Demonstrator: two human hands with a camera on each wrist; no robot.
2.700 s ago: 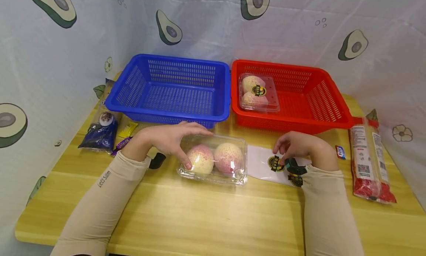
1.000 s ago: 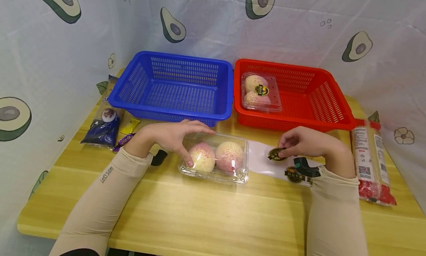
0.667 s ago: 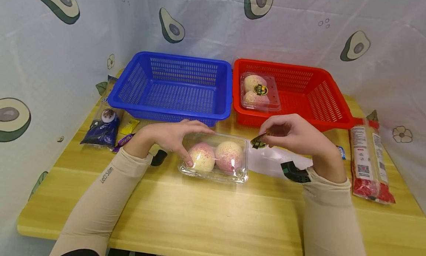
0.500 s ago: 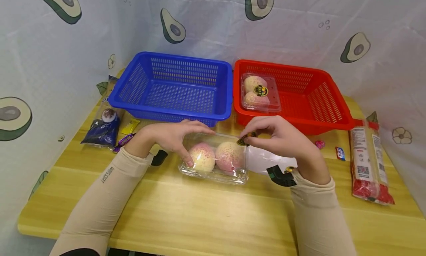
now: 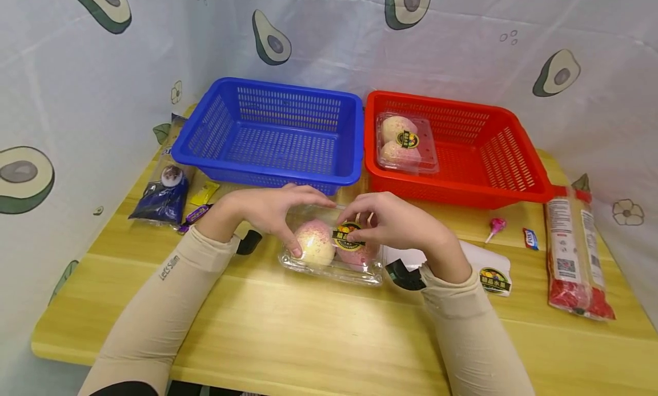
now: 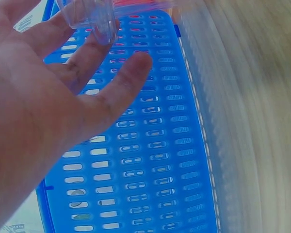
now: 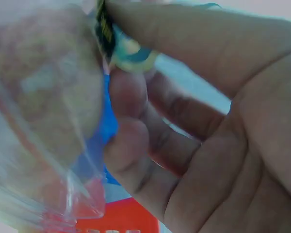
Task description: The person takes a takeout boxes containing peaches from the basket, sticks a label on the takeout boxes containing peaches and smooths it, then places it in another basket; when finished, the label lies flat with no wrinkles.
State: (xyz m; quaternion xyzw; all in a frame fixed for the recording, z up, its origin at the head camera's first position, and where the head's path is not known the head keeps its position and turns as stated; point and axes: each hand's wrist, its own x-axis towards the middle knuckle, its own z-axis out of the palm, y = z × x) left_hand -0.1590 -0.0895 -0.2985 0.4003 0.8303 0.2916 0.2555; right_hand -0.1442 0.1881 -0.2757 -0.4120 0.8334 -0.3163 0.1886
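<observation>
A clear clamshell box (image 5: 329,253) with two pink-speckled round fruits lies on the wooden table (image 5: 319,327), in front of the baskets. My left hand (image 5: 288,213) holds its left end, thumb on the front and fingers along the back edge. In the left wrist view the left hand (image 6: 111,48) touches a corner of the box (image 6: 87,14). My right hand (image 5: 380,219) pinches a round black-and-yellow sticker (image 5: 348,236) against the lid. In the right wrist view the sticker (image 7: 119,43) sits between thumb and finger of the right hand (image 7: 150,97).
An empty blue basket (image 5: 267,173) and a red basket (image 5: 514,184) stand at the back; the red one holds a stickered box (image 5: 407,144). A sticker sheet (image 5: 490,273), lollipop (image 5: 495,224), wrapped candy (image 5: 529,239), red packet (image 5: 576,247) and dark blue packet (image 5: 164,193) lie around.
My right hand peeled a sticker off the sheet at the right and carried it left onto the box lid. The left hand stayed on the box.
</observation>
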